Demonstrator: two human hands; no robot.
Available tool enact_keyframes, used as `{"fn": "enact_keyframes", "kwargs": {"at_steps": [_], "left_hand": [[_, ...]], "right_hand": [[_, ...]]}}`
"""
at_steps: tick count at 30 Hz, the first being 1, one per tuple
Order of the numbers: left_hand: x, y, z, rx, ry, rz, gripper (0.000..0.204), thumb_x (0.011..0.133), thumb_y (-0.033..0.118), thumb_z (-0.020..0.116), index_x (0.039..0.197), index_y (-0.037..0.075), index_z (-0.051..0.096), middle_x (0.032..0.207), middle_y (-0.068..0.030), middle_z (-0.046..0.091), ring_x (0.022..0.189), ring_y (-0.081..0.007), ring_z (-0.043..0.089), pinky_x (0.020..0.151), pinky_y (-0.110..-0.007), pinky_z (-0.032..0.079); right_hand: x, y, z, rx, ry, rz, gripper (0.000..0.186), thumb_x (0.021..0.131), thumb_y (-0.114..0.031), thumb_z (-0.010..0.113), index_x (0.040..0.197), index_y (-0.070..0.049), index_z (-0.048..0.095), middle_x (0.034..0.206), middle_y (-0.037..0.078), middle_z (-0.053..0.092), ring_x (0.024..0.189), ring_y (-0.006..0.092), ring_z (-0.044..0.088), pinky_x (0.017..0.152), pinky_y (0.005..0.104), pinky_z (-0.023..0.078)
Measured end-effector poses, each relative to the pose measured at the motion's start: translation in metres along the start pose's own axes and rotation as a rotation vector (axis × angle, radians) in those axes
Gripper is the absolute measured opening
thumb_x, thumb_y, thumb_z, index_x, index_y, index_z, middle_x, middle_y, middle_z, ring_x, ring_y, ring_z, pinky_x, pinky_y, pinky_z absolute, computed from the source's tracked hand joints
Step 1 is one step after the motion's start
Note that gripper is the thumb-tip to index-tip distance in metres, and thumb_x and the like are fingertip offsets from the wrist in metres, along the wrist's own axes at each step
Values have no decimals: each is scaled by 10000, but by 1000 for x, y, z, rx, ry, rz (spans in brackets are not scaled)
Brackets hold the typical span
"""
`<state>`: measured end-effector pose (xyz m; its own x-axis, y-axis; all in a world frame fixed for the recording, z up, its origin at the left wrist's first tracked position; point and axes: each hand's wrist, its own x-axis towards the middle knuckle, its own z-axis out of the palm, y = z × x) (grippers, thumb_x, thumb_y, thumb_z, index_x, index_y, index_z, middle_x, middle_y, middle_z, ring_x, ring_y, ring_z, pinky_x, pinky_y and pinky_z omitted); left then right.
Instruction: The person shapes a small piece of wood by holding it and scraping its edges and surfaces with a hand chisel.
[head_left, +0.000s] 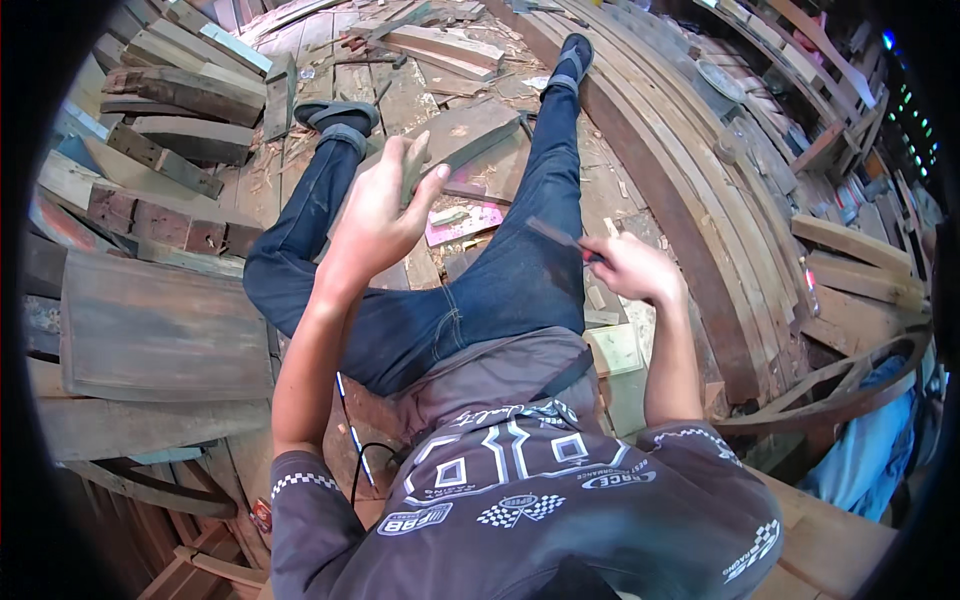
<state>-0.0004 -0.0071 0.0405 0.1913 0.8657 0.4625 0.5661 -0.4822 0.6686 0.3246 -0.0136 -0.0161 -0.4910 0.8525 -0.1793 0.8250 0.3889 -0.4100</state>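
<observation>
Raised over my left thigh, my left hand (378, 215) is closed around a small greenish-grey wood piece (414, 165), whose upper end shows between fingers and thumb. My right hand (640, 268) grips a chisel (552, 233) by its red and black handle. Its flat grey blade points up and left, over my right thigh, apart from the wood piece. Between my legs a thick wooden board (470, 130) lies on the floor, with a pink sheet (465, 222) and wood scraps just nearer to me.
Long curved planks (690, 200) run along my right side. Stacked timber blocks (180, 140) crowd the left, with a wide panel (165, 325) nearer. Shavings and loose sticks litter the plank floor. A curved wooden frame (850, 395) and blue cloth (865, 450) are at the right.
</observation>
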Motion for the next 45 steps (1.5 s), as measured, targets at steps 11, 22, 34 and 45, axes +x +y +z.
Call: {"fn": "enact_keyframes", "kwargs": {"at_steps": [11, 22, 34, 45], "left_hand": [[-3, 0, 14, 7, -8, 25, 380, 929, 233, 638, 1106, -58, 471, 813, -266, 611, 732, -382, 632, 667, -431, 483], [-5, 1, 14, 0, -66, -72, 409, 926, 219, 638, 1174, -66, 483, 933, -280, 621, 875, -389, 645, 786, -396, 486], [-2, 6, 14, -1, -91, -96, 419, 927, 238, 638, 1179, -62, 489, 908, -239, 609, 828, -312, 614, 777, -387, 472], [-6, -4, 21, -49, -64, 14, 429, 923, 242, 654, 1147, -67, 459, 912, -279, 598, 803, -357, 595, 761, -389, 469]], "right_hand": [[51, -2, 44, -101, 11, 73, 299, 803, -79, 550, 1087, -27, 626, 908, 239, 676, 907, 389, 659, 795, 460, 529], [-10, 0, 27, 84, -34, 46, 235, 828, -103, 567, 1036, -11, 631, 895, 246, 672, 882, 401, 653, 791, 462, 512], [76, -40, 21, -298, -180, 271, 288, 839, -114, 544, 1079, -55, 692, 1078, 190, 681, 988, 347, 672, 839, 455, 544], [30, -19, 16, -180, -22, 98, 228, 820, -114, 605, 1025, -20, 641, 856, 235, 672, 891, 395, 655, 788, 468, 515]]}}
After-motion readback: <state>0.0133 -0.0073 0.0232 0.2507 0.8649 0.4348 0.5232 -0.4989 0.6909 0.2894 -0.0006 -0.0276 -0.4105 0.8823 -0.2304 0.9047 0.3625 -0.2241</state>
